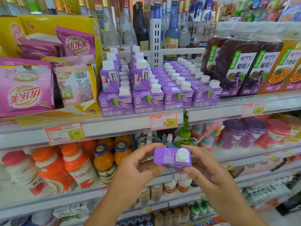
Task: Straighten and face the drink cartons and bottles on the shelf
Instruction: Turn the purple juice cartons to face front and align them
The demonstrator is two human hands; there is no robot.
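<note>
Left grip [138, 167] and right grip [205, 170] pinch one small purple carton [169, 159] between them, below the carton rows [146, 101]. It would go best turned label-forward, kept upright, then set squarely into a row above the grip.

Left hand [138, 167] and right hand [207, 170] raised together, fingers [146, 150] pinching a carton [164, 156] between them

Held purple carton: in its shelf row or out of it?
Out. The left hand and right hand pinch the purple carton at its ends, below the carton rows on the shelf.
</note>
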